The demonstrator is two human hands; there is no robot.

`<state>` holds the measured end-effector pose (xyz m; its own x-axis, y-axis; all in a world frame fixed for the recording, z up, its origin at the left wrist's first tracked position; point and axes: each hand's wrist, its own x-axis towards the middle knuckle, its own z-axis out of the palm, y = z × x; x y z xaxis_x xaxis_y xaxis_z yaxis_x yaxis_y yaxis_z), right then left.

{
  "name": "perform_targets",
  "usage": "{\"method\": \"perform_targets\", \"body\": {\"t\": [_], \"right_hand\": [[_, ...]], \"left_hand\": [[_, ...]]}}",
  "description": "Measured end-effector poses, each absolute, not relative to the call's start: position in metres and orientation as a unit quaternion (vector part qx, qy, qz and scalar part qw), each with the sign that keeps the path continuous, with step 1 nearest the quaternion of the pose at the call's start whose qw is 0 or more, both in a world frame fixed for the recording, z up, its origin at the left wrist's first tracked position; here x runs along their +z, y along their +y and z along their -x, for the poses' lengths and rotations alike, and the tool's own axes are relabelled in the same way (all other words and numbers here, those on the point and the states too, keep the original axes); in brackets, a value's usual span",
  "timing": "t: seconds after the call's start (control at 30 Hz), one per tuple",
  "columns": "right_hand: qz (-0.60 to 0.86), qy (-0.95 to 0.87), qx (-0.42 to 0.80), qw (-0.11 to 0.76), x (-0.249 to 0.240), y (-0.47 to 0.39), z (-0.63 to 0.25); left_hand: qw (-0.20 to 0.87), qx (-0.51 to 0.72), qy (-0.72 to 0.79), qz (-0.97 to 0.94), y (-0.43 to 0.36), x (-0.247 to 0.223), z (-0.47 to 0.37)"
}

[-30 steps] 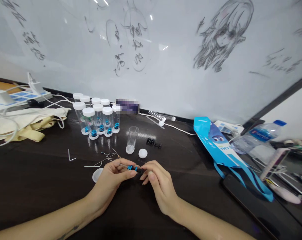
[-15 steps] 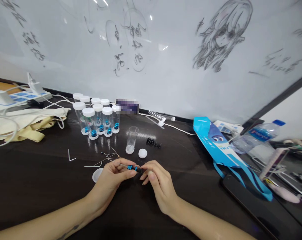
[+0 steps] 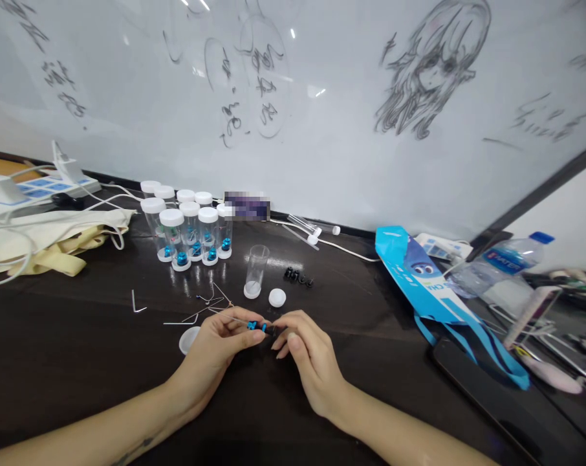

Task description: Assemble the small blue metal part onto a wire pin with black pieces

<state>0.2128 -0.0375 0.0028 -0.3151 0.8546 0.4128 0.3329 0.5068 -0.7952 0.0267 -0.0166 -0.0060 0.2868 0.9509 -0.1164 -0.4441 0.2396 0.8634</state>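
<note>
Between thumb and fingers, my left hand (image 3: 220,343) pinches a small blue and black part (image 3: 258,327) with a thin metal rod running out to its left. My right hand (image 3: 307,353) is at the black end of that part, its index fingertip against it and its other fingers loosely curled and apart. Just beyond my hands stand an open clear tube (image 3: 256,272) and a white cap (image 3: 277,298). A white round lid (image 3: 189,340) lies beside my left wrist. Thin wires and hex keys (image 3: 215,301) are scattered behind my left hand.
Several white-capped tubes (image 3: 171,239) holding blue parts stand at the back left. Small black pieces (image 3: 297,277) lie right of the open tube. To the right are a blue bag (image 3: 414,278), a water bottle (image 3: 509,259) and a black phone-like slab (image 3: 482,395). A whiteboard (image 3: 322,162) rises behind.
</note>
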Motion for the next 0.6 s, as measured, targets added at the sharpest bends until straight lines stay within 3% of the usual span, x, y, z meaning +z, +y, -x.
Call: {"method": "perform_targets", "body": {"t": [0.6], "right_hand": [[0.401,-0.751,0.296,0.434,0.0027,-0.0387,-0.2132]], "left_hand": [[0.707,0.492,0.345,-0.372,-0.0171,-0.006,-0.027]]}}
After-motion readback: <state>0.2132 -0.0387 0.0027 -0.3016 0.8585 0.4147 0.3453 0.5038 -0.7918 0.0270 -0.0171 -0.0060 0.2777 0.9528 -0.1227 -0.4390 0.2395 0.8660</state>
